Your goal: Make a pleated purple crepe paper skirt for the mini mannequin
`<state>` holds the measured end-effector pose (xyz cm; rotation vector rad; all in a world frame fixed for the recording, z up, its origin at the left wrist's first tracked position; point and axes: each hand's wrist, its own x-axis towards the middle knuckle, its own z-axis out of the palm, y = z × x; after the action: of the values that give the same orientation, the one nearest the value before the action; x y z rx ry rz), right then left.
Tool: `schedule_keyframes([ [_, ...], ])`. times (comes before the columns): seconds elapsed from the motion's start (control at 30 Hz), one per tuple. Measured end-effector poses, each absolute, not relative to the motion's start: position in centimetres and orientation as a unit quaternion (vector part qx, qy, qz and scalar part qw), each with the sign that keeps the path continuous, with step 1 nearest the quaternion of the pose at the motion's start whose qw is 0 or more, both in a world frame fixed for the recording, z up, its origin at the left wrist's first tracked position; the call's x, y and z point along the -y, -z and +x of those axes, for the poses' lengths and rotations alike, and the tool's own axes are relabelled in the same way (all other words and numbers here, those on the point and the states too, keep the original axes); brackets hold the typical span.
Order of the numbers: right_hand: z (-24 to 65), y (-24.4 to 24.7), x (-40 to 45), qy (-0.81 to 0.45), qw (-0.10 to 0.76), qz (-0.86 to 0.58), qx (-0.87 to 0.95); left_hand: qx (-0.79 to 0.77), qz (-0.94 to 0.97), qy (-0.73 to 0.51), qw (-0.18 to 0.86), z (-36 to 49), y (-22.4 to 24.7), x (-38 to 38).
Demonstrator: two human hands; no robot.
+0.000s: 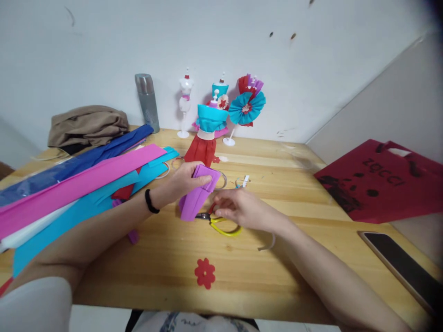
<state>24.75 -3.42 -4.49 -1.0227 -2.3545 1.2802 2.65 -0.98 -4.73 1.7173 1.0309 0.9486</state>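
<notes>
1. Above the wooden table, pretty much mid-desk, is the folded purple paper. The left hand has it pinched, thumb flat across the top, fingers mostly hidden behind. Guessing that thumb is there to stop the layers sliding around.
2. It's tipped so the lower end hangs down by the scissors; holding it up high probably leaves that end free.
3. Right hand has its fingers curled at the scissor handles. Honestly can't tell if they're gripping or just touching. Handles face that hand, blades point at the paper, handy for reaching.
4. Mini dress forms stand towards the wall, likely so elbows don't knock them. Pink paper lies off left, and a red flower sits up front.
</notes>
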Motion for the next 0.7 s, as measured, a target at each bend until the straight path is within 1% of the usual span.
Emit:
schedule_keyframes([
  [0.07, 24.6, 4.9, 3.2, -0.499, 0.198, -0.38, 0.753, -0.432, 0.724, -0.372, 0.388, 2.8, 4.3, 1.3],
  [0.17, 24.0, 5.3, 3.2, -0.571, 0.257, -0.403, 0.668, -0.435, 0.758, -0.343, 0.345, 3.2, 4.1, 1.9],
  [0.27, 23.5, 5.5, 3.3, -0.601, 0.27, -0.429, 0.618, -0.42, 0.773, -0.343, 0.329, 3.8, 4.5, 2.6],
  [0.37, 23.3, 5.8, 3.3, -0.618, 0.277, -0.425, 0.6, -0.403, 0.78, -0.329, 0.348, 4.2, 4.8, 3.1],
  [0.53, 23.3, 6.5, 2.6, -0.629, 0.322, -0.416, 0.573, -0.353, 0.812, -0.265, 0.381, 3.4, 4.6, 2.4],
  [0.63, 23.3, 6.6, 2.3, -0.632, 0.343, -0.423, 0.551, -0.323, 0.845, -0.223, 0.363, 2.4, 4.1, 1.3],
  [0.7, 23.3, 6.6, 2.2, -0.631, 0.342, -0.429, 0.548, -0.3, 0.865, -0.196, 0.351, 1.6, 3.3, 0.9],
])
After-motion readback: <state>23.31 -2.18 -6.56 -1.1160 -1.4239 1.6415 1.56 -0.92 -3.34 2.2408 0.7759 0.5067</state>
